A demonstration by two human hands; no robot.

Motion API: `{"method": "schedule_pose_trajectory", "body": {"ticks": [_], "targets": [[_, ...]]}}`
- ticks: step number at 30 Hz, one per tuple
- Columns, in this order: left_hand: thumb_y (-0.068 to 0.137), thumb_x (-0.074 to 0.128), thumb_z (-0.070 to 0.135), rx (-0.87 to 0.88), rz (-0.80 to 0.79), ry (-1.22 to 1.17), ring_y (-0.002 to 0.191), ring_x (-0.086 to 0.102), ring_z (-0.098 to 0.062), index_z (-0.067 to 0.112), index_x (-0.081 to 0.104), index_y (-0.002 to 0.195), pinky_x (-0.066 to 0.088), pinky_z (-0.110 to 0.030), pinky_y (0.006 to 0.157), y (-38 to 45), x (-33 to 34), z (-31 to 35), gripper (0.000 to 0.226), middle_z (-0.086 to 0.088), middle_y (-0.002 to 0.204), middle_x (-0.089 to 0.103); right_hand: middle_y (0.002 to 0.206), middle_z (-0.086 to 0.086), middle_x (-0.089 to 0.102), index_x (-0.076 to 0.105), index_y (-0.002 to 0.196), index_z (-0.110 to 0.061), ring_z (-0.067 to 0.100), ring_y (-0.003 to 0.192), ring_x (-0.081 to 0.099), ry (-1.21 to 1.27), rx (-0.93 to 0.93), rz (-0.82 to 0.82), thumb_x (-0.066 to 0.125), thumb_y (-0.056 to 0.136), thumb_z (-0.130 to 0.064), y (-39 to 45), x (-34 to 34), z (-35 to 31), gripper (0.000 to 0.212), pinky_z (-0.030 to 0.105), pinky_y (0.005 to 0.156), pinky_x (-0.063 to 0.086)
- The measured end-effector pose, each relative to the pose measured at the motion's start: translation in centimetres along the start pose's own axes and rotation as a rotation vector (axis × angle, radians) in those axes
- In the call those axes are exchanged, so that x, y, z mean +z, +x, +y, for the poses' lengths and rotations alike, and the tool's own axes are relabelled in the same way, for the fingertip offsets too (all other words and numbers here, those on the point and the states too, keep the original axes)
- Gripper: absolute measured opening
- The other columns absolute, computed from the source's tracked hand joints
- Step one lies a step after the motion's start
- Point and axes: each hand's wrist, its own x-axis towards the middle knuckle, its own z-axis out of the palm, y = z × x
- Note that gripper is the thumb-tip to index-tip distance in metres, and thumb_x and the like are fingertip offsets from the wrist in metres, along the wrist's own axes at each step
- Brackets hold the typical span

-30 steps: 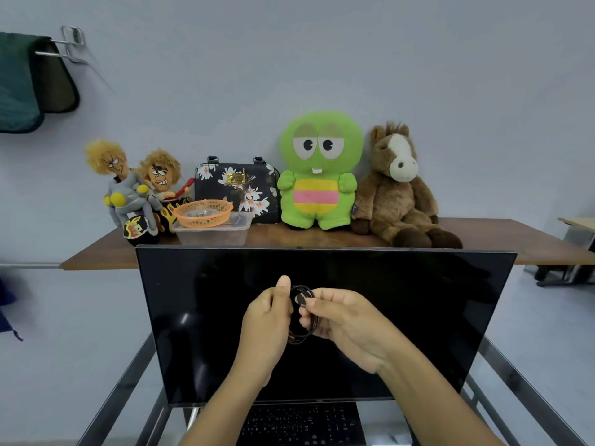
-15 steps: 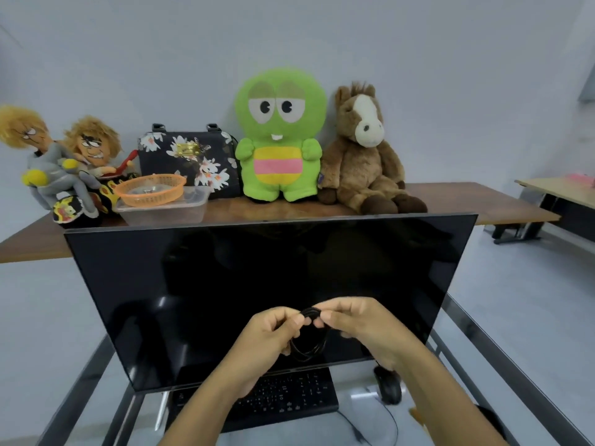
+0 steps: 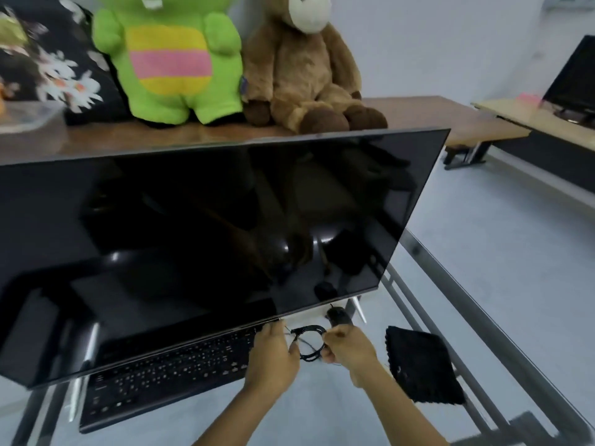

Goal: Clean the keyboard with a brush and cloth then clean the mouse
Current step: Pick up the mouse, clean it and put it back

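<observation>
A black keyboard lies on the glass desk under the monitor's lower edge. The black mouse sits just beyond my hands, partly under the monitor. A black cloth lies to the right of my hands. Between my hands hangs a small coil of black cable. My left hand pinches its left side and my right hand grips its right side, low over the desk beside the keyboard's right end. No brush is in view.
A large black monitor fills the middle and hides the keyboard's far edge. Behind it a wooden shelf carries a green plush toy, a brown plush horse and a floral bag. The desk's metal frame runs along the right.
The view has tilted down and to the right. My two hands have lowered the cable coil from in front of the screen to just above the desk, near the mouse.
</observation>
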Motion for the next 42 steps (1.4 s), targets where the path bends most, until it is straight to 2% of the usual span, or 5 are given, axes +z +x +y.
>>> {"method": "schedule_pose_trajectory", "body": {"ticks": [8,12,19,30,42], "targets": [[0.086,0.031,0.045,0.325,-0.379,0.515,0.134,0.043,-0.023,0.006,0.057,0.131,0.030,-0.053,0.110,-0.4,7.4,-3.2,0.064,-0.010,0.146,0.040,0.059,0.006,0.064,0.065,0.079,-0.004,0.015,0.052,0.061,-0.051,0.014,0.132,0.053,0.091,-0.005,6.5,2.1,5.3,0.017,0.038,0.067,0.060],[0.098,0.011,0.047,0.406,-0.314,0.721,0.142,-0.016,-0.021,0.003,-0.005,0.144,-0.018,-0.052,0.113,0.0,8.4,-4.7,0.066,-0.012,0.152,-0.019,0.083,0.003,0.064,0.061,0.109,-0.006,0.016,0.071,0.063,-0.464,-0.248,0.135,0.058,0.092,-0.013,6.8,2.5,6.2,0.018,0.025,0.067,0.053],[0.092,0.026,0.046,0.343,-0.372,0.674,0.139,0.033,-0.034,-0.005,0.044,0.135,0.004,-0.054,0.117,0.2,9.1,-5.9,0.069,-0.020,0.148,0.037,0.128,0.014,0.063,0.067,0.119,-0.005,0.027,0.115,0.063,-1.014,-0.927,0.272,0.069,0.077,-0.009,4.8,2.3,10.4,0.042,0.036,0.097,0.050],[0.097,0.004,0.044,0.312,-0.164,0.740,0.147,-0.005,-0.029,0.000,-0.001,0.147,-0.010,-0.051,0.115,3.3,10.1,-5.8,0.067,-0.018,0.154,-0.012,0.139,0.014,0.056,0.062,0.129,-0.005,0.027,0.132,0.050,-1.253,-0.858,0.164,0.032,0.088,-0.024,8.0,3.3,11.3,0.054,0.048,0.114,0.035],[0.088,0.031,0.045,0.282,-0.187,0.657,0.135,0.040,-0.033,-0.003,0.040,0.139,0.016,-0.051,0.112,4.7,10.5,-6.7,0.070,-0.020,0.144,0.044,0.137,0.014,0.058,0.064,0.125,-0.006,0.028,0.130,0.053,-1.252,-0.851,0.171,0.079,0.074,-0.032,9.6,3.8,9.6,0.059,0.050,0.105,0.042]]}}
